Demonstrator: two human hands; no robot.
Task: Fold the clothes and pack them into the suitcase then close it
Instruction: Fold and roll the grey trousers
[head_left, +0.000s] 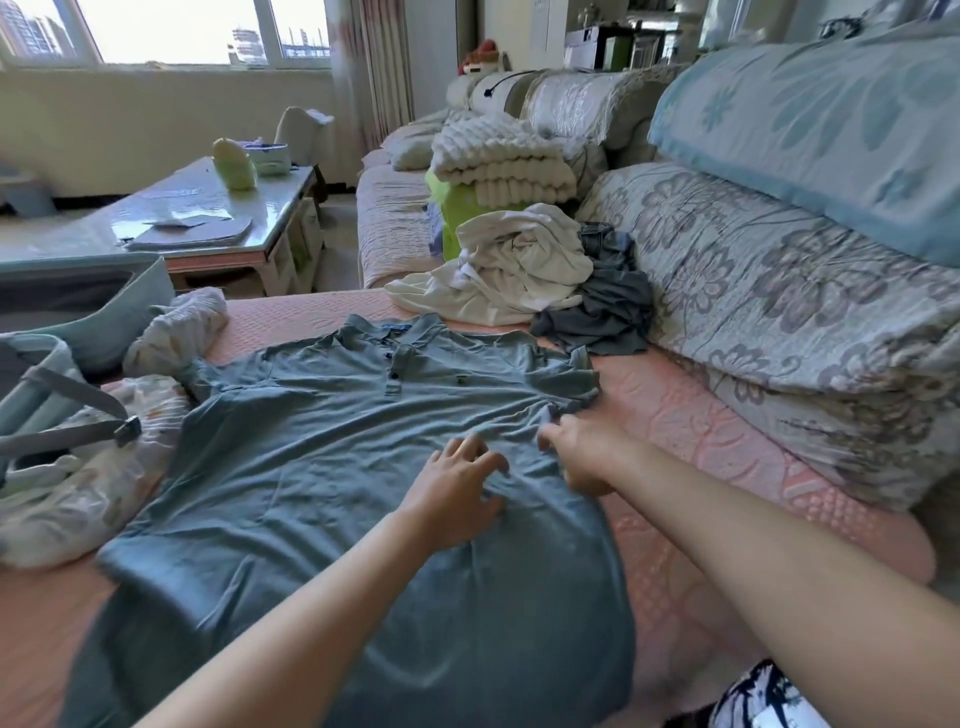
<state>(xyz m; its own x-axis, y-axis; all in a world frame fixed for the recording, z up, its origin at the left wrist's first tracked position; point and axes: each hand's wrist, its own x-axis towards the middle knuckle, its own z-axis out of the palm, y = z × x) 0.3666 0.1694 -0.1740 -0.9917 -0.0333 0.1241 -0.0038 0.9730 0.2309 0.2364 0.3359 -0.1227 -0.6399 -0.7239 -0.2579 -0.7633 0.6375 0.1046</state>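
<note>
A grey-blue polo shirt (322, 467) lies spread face up on the pink sofa seat (691, 431), collar away from me. My left hand (452, 493) rests flat on the shirt's right half, fingers spread. Beside it, my right hand (582, 452) pinches the shirt's fabric near the right sleeve. An open pale-blue suitcase (78, 312) with grey straps sits at the left, holding a light patterned garment (88, 478). A pile of white clothes (519, 265) and a dark grey garment (608, 306) lie beyond the shirt.
Floral back cushions (779, 280) and a blue flowered pillow (831, 119) line the right side. A folded white blanket (504, 161) sits on a green box farther along the sofa. A glass-topped coffee table (182, 218) stands at the left rear. A rolled white cloth (176, 332) lies by the suitcase.
</note>
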